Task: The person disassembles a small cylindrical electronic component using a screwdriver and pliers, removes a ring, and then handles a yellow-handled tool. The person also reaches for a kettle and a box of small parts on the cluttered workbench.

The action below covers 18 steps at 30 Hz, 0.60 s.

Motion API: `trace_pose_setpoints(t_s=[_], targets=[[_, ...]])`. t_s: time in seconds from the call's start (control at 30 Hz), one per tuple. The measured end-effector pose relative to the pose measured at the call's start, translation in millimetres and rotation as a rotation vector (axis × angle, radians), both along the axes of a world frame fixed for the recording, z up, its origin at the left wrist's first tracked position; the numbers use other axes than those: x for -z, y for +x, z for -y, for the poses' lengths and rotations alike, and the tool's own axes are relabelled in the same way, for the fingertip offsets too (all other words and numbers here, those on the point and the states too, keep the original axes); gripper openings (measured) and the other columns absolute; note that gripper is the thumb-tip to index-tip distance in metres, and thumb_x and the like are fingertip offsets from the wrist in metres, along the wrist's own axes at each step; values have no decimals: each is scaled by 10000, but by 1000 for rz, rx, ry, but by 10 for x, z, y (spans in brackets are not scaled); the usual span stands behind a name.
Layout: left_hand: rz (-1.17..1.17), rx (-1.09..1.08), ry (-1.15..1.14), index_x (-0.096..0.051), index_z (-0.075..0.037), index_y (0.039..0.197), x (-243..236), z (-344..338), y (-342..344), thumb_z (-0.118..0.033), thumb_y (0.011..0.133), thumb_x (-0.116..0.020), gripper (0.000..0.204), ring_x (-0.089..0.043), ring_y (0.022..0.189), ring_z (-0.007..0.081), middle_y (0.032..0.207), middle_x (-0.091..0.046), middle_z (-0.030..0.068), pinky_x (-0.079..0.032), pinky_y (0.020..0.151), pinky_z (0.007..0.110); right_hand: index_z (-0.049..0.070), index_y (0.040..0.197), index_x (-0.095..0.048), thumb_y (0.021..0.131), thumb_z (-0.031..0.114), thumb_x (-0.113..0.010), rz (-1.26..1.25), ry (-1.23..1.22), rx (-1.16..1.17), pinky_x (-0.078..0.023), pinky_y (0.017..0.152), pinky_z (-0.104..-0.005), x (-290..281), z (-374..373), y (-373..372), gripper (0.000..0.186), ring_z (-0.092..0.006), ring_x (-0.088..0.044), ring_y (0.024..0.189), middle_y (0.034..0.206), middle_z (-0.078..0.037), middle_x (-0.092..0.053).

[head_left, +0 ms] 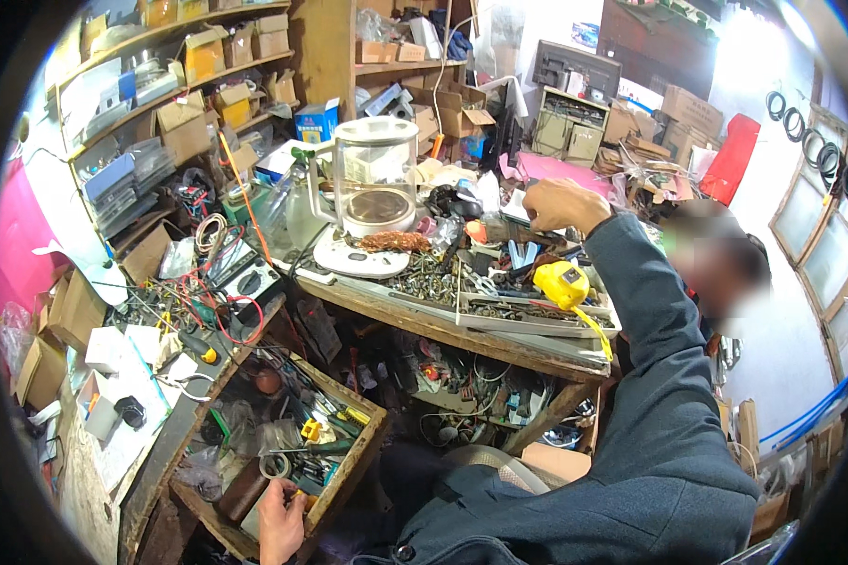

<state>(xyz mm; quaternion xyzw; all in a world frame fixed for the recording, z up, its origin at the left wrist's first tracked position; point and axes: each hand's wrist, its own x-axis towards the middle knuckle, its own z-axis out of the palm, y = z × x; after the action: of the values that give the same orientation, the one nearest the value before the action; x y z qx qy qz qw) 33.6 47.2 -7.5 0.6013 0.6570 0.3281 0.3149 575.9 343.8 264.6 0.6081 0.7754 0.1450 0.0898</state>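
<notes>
My right arm, in a dark sleeve, reaches over the workbench. My right hand (563,205) is closed above the cluttered far part, fingers curled down; what they hold, if anything, is hidden. Below it lie a yellow tape measure (562,284), its yellow strip hanging over the edge, and a white tray (537,325) of small metal parts. My left hand (281,520) is low at the near end of an open wooden drawer (366,435), fingers bent around a small orange-yellow thing I cannot make out. Beside it are a roll of tape (275,465) and a brown cylinder (243,492).
A glass kettle (377,179) stands on its white base (363,259) on the bench, beside heaped screws. Left are a multimeter (252,281) with red leads and a side table (108,461). Boxed shelves (174,85) line the wall. Another person (716,250) is at the right.
</notes>
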Motion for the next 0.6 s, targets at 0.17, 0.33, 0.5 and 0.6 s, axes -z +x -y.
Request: trace_pose_setpoints(t_s=[0.17, 0.33, 0.5, 0.6], targets=[[-80, -19, 40, -536, 23, 1069, -87, -1, 99, 22, 934, -639, 170, -627, 739, 254, 843, -620, 168, -498, 685, 413, 33, 957, -765, 813, 262, -729, -113, -117, 28, -572, 643, -417, -228, -213, -45, 273, -292, -732, 733, 800, -151, -742], [-32, -170, 242, -544, 34, 1091, -213, -24, 533, 33, 947, -625, 165, -677, 867, 340, 915, -632, 206, -519, 782, 445, 43, 1057, -757, 867, 261, -733, -240, -265, 73, -564, 574, -374, -565, -582, -434, 289, -224, -719, 662, 778, -109, -744], [53, -199, 352, -588, 8, 1130, -273, -478, 1039, -5, 950, -645, 190, -695, 878, 415, 952, -674, 234, -533, 760, 455, 12, 1114, -755, 870, 189, -709, -271, -276, 25, -596, 631, -379, -589, -1383, -699, 304, -233, -752, 740, 898, -140, -767], [31, -214, 368, -600, -12, 1109, -235, -683, 1243, -14, 941, -649, 176, -664, 919, 439, 976, -666, 224, -526, 775, 469, 21, 1136, -760, 862, 165, -711, -330, -178, -88, -602, 674, -399, -468, -1861, -874, 313, -250, -762, 789, 901, -131, -776]])
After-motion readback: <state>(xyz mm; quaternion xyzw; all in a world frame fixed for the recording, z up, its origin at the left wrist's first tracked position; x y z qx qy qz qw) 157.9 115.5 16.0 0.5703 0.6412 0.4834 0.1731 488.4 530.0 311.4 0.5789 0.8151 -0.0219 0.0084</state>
